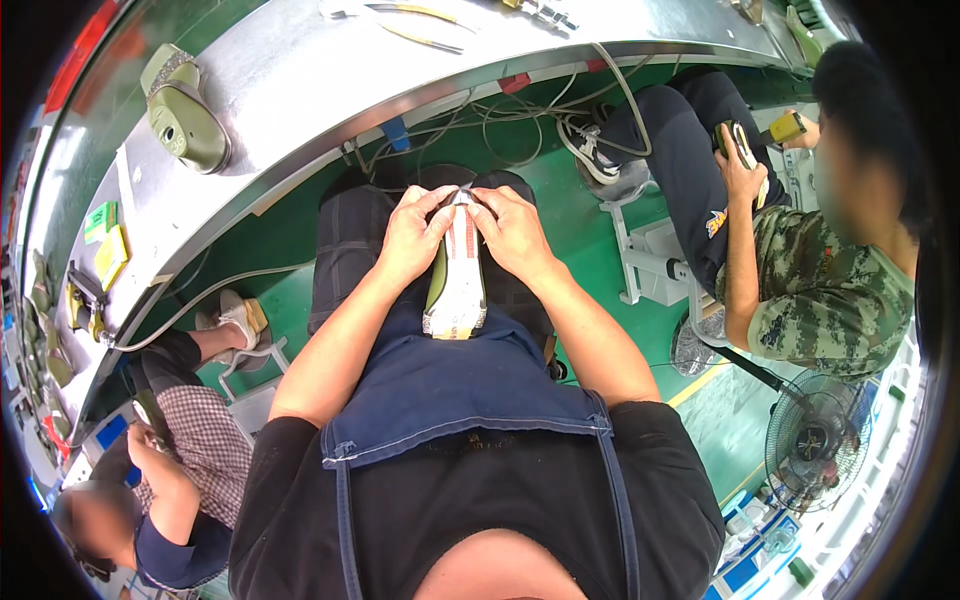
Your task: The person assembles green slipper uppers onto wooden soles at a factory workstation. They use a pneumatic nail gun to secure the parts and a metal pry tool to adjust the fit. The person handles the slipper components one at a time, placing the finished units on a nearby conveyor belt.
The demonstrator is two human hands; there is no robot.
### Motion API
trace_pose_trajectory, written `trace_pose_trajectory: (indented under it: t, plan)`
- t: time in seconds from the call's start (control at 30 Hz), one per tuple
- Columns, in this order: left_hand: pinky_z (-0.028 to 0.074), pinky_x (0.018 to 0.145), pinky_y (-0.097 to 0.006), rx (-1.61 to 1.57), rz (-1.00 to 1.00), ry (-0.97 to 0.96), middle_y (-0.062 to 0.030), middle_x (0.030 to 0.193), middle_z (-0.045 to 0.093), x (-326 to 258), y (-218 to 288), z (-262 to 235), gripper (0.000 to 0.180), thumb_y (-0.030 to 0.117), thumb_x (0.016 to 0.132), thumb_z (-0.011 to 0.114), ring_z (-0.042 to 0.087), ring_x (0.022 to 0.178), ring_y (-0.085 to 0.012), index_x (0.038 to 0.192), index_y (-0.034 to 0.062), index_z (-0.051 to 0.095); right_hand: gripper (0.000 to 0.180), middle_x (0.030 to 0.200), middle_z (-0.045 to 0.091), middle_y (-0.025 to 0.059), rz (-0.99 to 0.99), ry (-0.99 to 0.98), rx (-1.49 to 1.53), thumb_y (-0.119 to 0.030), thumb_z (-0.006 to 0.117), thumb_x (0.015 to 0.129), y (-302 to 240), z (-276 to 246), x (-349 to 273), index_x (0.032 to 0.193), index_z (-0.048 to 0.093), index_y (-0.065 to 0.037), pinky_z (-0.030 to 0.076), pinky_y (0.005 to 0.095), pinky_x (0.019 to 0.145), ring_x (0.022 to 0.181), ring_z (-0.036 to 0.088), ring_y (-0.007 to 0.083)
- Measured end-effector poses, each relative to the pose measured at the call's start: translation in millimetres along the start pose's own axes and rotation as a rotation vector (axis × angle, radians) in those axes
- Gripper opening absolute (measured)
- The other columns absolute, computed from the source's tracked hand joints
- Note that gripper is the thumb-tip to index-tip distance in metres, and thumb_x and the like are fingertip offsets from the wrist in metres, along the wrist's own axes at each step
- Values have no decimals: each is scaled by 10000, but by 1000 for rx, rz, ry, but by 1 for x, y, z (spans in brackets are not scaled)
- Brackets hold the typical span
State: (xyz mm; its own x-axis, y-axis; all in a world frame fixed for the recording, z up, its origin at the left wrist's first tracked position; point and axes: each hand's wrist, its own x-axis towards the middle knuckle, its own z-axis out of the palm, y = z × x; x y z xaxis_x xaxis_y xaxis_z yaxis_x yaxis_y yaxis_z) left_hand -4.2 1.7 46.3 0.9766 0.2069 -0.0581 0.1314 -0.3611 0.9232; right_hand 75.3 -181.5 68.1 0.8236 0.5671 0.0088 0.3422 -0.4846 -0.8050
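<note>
On my lap lies an olive-green shoe last (pixel 437 275) with its sole side up, covered by a white insole piece (pixel 462 280) with reddish stripes. The wider end, with a yellowish patch, points toward my body. My left hand (pixel 412 232) grips the far, narrow end from the left, thumb and fingers pressed together. From the right, my right hand (pixel 512 230) pinches the same end. A small dark and pale edge of material (pixel 463 192) shows between the fingertips of both hands; the fingers partly hide it.
A metal workbench (pixel 290 90) curves across ahead, bearing another green shoe last (pixel 188 125), pliers (pixel 420 25) and a yellow-green packet (pixel 110 250). Cables (pixel 510 120) hang beneath it. Seated co-workers are at left and right; a fan (pixel 815 440) stands at the right.
</note>
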Motion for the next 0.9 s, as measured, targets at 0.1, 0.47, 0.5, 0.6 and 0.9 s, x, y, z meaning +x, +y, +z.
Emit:
trace_pose_trajectory:
  t: [0.1, 0.47, 0.5, 0.6, 0.9]
  plan:
    - [529, 882, -374, -7, 0, 3, -125, 976, 658, 0, 0, -1, 344, 214, 1002, 693, 653, 974, -270, 1303, 56, 743, 324, 1083, 714, 233, 31, -23, -5, -162, 677, 984, -3, -2, 0, 1227, 715, 49, 560, 455, 892, 983, 705, 418]
    - [528, 828, -375, 120, -1, -6, -89, 859, 627, 15, 7, 0, 306, 252, 1033, 671, 637, 898, -240, 1232, 51, 787, 309, 987, 733, 254, 101, -107, 0, -237, 680, 973, -8, -16, 15, 1122, 770, 18, 553, 476, 876, 965, 705, 432]
    - [529, 831, -379, 132, -4, -8, -94, 863, 629, 15, 8, 1, 303, 248, 1032, 670, 639, 902, -247, 1230, 50, 787, 309, 986, 735, 256, 110, -123, -4, -242, 680, 968, -8, -17, 18, 1109, 775, 16, 554, 476, 878, 966, 707, 432]
    - [530, 843, -393, 139, -11, -24, -113, 883, 637, 16, 12, 1, 295, 233, 1031, 665, 647, 917, -268, 1221, 44, 788, 327, 980, 740, 253, 134, -126, 16, -260, 680, 948, -8, -18, 20, 1082, 778, 21, 553, 474, 891, 981, 710, 425]
    - [529, 875, -392, 159, 2, -95, -138, 961, 642, 22, 16, -4, 296, 221, 1042, 642, 655, 959, -289, 1214, 23, 779, 312, 963, 754, 256, 98, -88, -53, -245, 672, 931, -11, -16, 19, 1044, 784, 23, 565, 469, 845, 926, 729, 428]
